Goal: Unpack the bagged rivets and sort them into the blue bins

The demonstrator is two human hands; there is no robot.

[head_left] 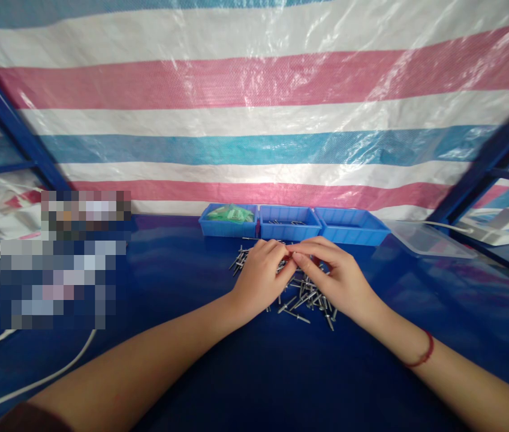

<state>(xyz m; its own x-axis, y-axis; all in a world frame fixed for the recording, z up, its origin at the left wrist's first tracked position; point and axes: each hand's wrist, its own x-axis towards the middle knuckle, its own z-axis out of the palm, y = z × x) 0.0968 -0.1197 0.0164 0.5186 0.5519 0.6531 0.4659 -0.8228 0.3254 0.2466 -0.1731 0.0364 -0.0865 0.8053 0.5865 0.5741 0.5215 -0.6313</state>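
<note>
Where fingertips meet above heap of metal rivets (310, 294), left hand (261, 273) and right hand (342, 279) shown with fingers bent together; whether anything gripped, cannot be told. Rivets: strewn on blue desk (245, 372), beneath and around both hands. Just beyond hands, three blue bins in row: left bin (209, 228), green packet (229, 213) inside; middle bin (291, 231), some rivets inside; right bin (355, 236).

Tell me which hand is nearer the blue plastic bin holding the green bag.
Left. The left hand is in front of that bin, slightly to its right; the right hand is farther to the right.
</note>
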